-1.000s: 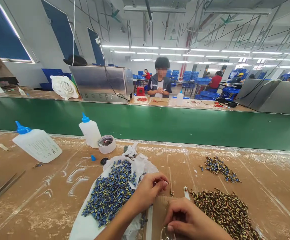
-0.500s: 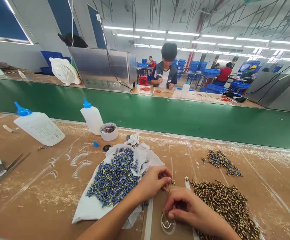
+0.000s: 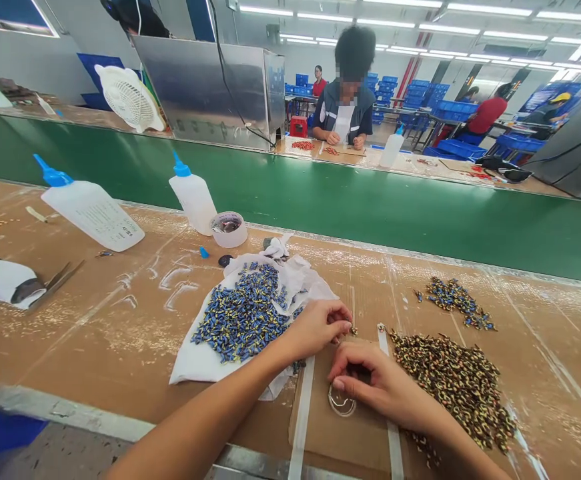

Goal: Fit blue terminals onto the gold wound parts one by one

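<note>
Left hand [image 3: 320, 325] pinches a small part [image 3: 353, 330] beside the blue pile [image 3: 245, 313]; right hand [image 3: 375, 387] curls over a clear dish [image 3: 341, 405], grip unclear.

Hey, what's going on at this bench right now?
A person works at a bench. Their left hand, fingers curled, sits beside the blue pile on white paper; the right hand rests on a cardboard sheet by a small clear ring, next to the brown pile. Whether either pinches a part is unclear.

Left hand [image 3: 320, 327] drawn closer to right hand [image 3: 375, 387]; view tipped down
</note>
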Available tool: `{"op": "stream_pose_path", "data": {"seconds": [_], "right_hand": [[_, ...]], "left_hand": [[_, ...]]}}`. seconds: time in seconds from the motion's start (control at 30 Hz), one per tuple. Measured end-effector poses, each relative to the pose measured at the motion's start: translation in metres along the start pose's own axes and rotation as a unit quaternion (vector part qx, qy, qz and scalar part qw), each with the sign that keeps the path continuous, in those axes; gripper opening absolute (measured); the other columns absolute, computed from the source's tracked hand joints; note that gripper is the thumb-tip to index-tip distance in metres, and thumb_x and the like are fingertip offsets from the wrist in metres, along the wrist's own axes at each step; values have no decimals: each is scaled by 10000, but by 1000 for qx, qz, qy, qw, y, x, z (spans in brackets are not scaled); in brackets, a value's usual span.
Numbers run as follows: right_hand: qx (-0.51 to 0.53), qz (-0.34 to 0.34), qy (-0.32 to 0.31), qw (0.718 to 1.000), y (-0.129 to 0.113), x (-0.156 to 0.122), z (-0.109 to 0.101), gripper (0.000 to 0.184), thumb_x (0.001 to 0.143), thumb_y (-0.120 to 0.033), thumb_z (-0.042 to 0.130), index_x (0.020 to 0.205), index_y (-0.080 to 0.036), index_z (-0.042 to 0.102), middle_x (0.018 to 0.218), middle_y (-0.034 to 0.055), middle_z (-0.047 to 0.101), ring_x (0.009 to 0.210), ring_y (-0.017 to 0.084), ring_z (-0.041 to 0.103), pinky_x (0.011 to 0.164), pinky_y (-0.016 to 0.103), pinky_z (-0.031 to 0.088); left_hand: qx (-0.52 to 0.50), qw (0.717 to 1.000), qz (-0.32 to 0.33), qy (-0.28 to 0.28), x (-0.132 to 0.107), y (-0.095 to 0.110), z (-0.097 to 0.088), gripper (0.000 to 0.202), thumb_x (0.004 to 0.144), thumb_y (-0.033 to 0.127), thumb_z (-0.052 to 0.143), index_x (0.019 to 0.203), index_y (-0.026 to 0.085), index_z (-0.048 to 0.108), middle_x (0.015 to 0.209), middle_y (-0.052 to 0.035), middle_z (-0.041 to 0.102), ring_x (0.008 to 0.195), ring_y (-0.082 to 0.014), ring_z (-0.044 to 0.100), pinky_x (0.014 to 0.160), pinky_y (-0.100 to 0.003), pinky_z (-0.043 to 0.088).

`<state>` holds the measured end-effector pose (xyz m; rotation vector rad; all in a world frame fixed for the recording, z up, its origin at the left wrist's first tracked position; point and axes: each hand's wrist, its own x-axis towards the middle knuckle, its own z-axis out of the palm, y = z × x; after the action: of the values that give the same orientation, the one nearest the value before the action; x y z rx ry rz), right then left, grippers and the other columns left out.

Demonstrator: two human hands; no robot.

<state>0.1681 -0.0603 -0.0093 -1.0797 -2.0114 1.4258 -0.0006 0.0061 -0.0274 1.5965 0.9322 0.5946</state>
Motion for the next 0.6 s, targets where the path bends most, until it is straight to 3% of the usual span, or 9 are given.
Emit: {"op": "stream_pose_path", "data": {"seconds": [0.23, 0.43, 0.6], "right_hand": [[15, -21, -16, 1000, -2, -3, -16, 133, 882, -304, 633, 821, -188, 654, 846, 16, 621, 783, 164, 562, 733, 277, 434], [-3, -39, -20, 999, -6, -2, -6, 128, 888, -299, 627, 829, -197, 678, 909, 27, 618, 830, 164, 570, 769, 282, 434], [11, -47, 11, 999, -10, -5, -7, 130, 904, -287, 599, 824, -194, 644, 845, 19, 624, 805, 167, 574, 756, 284, 439]], "left_hand": [[17, 1000, 8, -2, 0, 1, -1, 138, 790, 185, 552, 865, 137, 658, 703, -11, 630, 597, -112, 552, 563, -211, 435], [36, 999, 25, 12, 0, 1, 0, 128, 782, 174, 570, 848, 130, 670, 711, -16, 648, 619, -114, 559, 586, -210, 430], [26, 999, 34, 5, -1, 1, -1, 123, 770, 160, 591, 868, 130, 658, 750, -26, 668, 648, -122, 582, 611, -218, 446]]}}
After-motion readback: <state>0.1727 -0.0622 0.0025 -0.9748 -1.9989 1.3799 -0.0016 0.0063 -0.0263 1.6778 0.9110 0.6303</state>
